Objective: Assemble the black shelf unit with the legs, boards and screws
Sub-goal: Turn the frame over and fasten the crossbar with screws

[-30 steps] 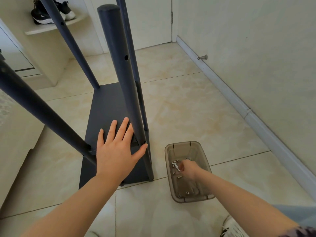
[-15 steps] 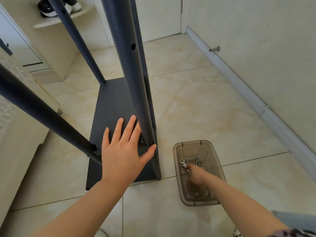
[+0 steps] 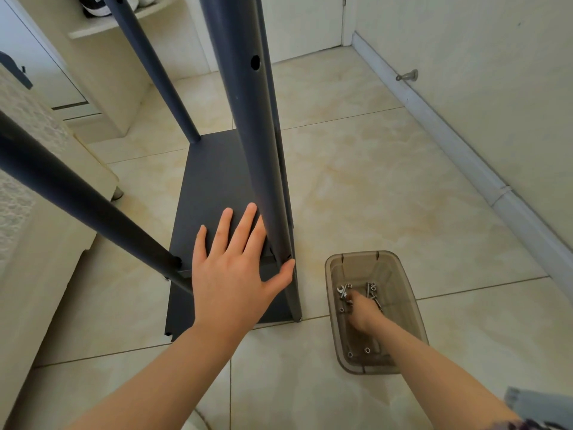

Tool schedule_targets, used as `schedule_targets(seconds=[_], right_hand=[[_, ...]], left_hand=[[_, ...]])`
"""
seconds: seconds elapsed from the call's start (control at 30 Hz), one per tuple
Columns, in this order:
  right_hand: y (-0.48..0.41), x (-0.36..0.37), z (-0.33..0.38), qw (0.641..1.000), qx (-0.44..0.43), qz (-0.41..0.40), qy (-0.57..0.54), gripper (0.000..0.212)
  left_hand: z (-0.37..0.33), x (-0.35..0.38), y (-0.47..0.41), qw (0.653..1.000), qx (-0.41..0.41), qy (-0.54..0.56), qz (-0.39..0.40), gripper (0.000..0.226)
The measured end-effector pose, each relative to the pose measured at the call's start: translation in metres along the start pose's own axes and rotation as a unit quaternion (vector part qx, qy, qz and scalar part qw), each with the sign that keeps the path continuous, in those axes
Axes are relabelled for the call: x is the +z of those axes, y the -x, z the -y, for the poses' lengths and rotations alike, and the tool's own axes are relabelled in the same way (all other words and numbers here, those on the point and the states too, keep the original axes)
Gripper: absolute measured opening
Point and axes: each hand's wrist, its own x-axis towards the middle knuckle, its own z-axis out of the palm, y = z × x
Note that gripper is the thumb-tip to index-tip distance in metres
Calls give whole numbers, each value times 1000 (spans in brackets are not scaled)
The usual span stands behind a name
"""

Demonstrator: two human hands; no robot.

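R grip (image 3: 362,315) in tray (image 3: 403,305) w/ screws (image 3: 371,290)

board (image 3: 214,184): matt black | tray (image 3: 403,280): translucent smoky plastic | screws (image 3: 371,290): shiny metal | floor (image 3: 387,187): glossy tile

Four legs (image 3: 245,119), one board (image 3: 210,181), one tray (image 3: 359,253), one wrench (image 3: 342,290), two hands (image 3: 229,274).

A single wide-angle camera sat at head height and looked forward and steeply down at the tiled floor (image 3: 387,187), both forearms stretching away from the bottom edge. The nearest black leg (image 3: 254,125) rose close past the lens, while the brown plastic tray (image 3: 359,253) lay far below on the right.
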Motion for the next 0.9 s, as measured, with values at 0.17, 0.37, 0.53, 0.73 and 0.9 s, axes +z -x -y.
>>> schedule_targets(seconds=[0.17,0.37,0.53,0.73,0.9], right_hand=[[1,3,1,999,17,13,36,26],[6,1,-1,999,16,-22,45,17],[20,-7,1,996,17,-74,36,15],[44,-41,26,992,-12,-119,-50,6],[90,-79,68,966,-81,-178,-167,11]], left_hand=[[1,1,0,1000,1,-1,-5,76],[0,5,-2,1000,-1,-6,-4,75],[1,6,0,1000,9,-12,-1,75],[-2,6,-5,1000,18,-3,-11,77],[-4,-2,-2,1000,9,19,14,81]])
